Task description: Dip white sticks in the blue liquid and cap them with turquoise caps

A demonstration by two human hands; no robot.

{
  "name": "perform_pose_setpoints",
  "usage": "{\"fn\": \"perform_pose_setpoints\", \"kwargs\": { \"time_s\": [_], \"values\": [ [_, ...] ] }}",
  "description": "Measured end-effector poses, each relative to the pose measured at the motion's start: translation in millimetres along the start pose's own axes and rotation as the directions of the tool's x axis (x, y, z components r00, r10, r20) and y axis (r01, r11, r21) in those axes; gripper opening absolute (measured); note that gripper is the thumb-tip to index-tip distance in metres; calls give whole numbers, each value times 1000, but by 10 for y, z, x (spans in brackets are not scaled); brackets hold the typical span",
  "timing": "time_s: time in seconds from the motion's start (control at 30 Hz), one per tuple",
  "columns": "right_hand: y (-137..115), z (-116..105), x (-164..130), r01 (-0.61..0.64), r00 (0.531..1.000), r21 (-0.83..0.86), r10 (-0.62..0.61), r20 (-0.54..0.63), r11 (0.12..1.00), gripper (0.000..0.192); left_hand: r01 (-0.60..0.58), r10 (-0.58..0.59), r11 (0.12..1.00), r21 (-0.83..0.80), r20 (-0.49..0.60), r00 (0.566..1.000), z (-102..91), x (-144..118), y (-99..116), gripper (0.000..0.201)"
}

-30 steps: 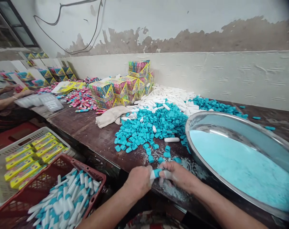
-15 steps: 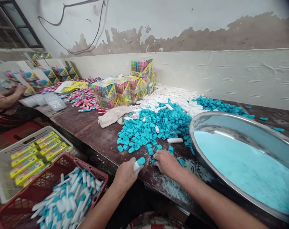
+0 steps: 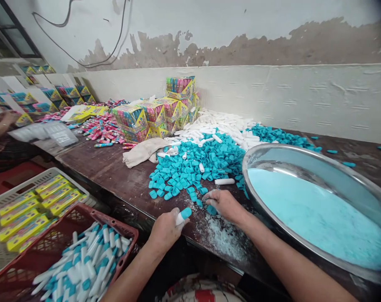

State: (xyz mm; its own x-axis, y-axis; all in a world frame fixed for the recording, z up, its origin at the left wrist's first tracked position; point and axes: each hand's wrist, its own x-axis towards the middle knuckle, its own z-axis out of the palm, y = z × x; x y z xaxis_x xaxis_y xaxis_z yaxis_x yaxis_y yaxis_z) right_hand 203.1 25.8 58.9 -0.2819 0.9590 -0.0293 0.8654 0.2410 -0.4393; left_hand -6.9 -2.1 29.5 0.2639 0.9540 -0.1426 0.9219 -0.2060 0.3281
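My left hand (image 3: 165,228) is closed around a white plastic tube (image 3: 178,219) with a blue cap (image 3: 186,213) on its upper end; the tube's lower part is hidden in the fist. To its right, above the table, my right hand (image 3: 224,204) has bent fingers, slightly apart, at the near edge of a heap of loose blue caps (image 3: 190,163). One blue cap (image 3: 211,210) lies right under that hand. A single white tube (image 3: 224,181) rests just beyond it. More white tubes (image 3: 221,121) are piled behind the caps.
On the right stands a large steel basin (image 3: 251,186) of pale blue powder (image 3: 303,209). A red crate (image 3: 92,214) of capped tubes is at lower left, beside a white basket (image 3: 67,174) of yellow boxes. Packed display boxes (image 3: 152,115) and a cloth (image 3: 144,153) sit farther back. Another person's arm (image 3: 1,128) shows far left.
The view has swung slightly right. My right hand has shifted a little over the near caps, uncovering one below it. My left hand still holds the capped tube.
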Motion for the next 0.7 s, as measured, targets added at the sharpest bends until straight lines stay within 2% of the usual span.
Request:
{"fn": "perform_pose_setpoints", "kwargs": {
  "time_s": [0.13, 0.27, 0.37, 0.43, 0.5, 0.57, 0.63, 0.7],
  "values": [
    [99, -68, -14, -91, 996, -120, 91, -2, 989, 23, -15, 15, 999, -36, -13, 1000, 26, -8, 6, 24],
    [33, 58, -133, -92, 994, -196, 101, 36, 976, 11, -6, 4, 997, -81, -22, 1000, 23, 3, 35, 24],
    [-51, 166, -185, -79, 997, -281, 83, 3, 956, 13, -35, 30, 991, -126, -39, 999, 2, 16, 83, 23],
    [-81, 192, -193, -87, 996, -280, 93, 8, 956, 15, -56, 52, 989, -135, -34, 998, -9, 19, 114, 22],
    [-77, 174, -202, -127, 991, -191, 135, 25, 973, 15, -75, 73, 990, -117, -23, 997, -8, 15, 134, 21],
    [-48, 117, -235, -127, 992, -16, 127, 20, 992, 11, -105, 104, 991, -78, -14, 994, 5, 6, 141, 20],
    [-18, 36, -295, -35, 999, 195, 36, -1, 980, 8, -146, 146, 989, -32, 0, 989, 26, -5, 142, 20],
    [-8, -50, -370, 60, 998, 340, -68, 13, 939, 6, -182, 182, 983, 7, 24, 983, 49, -14, 148, 21]
  ]
}}
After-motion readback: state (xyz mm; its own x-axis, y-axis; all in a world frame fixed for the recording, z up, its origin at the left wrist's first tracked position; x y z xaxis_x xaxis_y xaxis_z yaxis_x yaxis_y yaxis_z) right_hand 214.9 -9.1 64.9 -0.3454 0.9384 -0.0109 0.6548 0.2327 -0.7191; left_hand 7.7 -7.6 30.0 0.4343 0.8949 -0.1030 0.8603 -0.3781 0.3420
